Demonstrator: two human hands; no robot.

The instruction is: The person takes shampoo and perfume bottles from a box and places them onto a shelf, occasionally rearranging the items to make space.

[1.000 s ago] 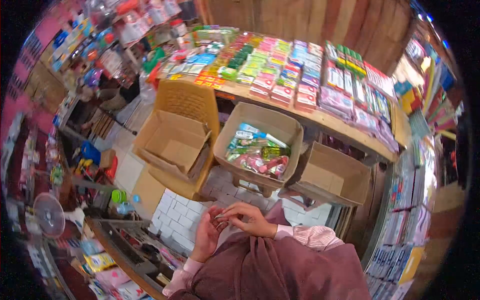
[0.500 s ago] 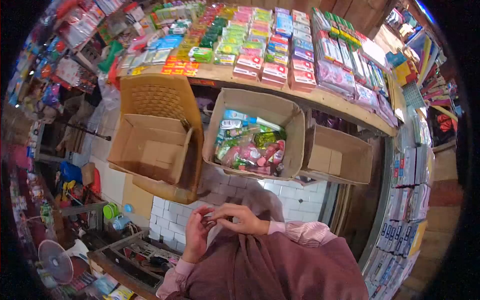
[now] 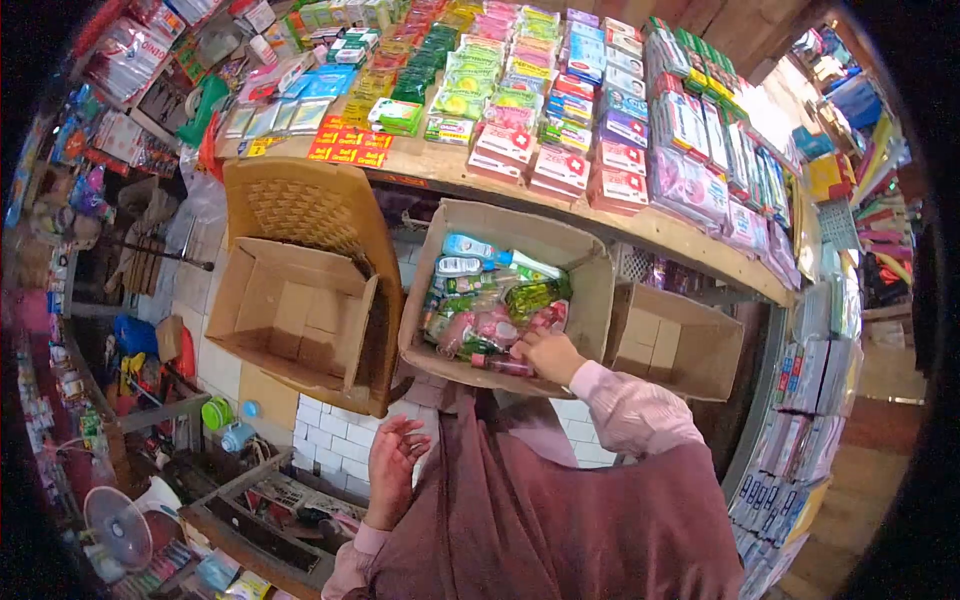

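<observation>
My right hand (image 3: 550, 356) reaches into the front right of the middle cardboard box (image 3: 592, 285). Its curled fingers close on a small pink bottle (image 3: 505, 364) by the front wall; the hand partly hides that contact. Around it lie other pink bottles and packs, a bottle of green liquid (image 3: 535, 297), a blue bottle (image 3: 468, 246) and a white-and-blue tube (image 3: 537, 265). My left hand (image 3: 396, 462) is raised in front of my body, below the box, with fingers apart and slightly bent. It holds nothing.
A cardboard box (image 3: 300, 255) rests on a yellow wicker-patterned chair (image 3: 300, 210) at left. Another cardboard box (image 3: 690, 335) stands at right. Behind them, the wooden counter (image 3: 420, 155) carries rows of packets and boxes. A fan (image 3: 118, 525) is at lower left.
My hands have come apart. My right hand has moved forward and right into the middle box, among the bottles; my left hand stays near my body. The view has shifted slightly.
</observation>
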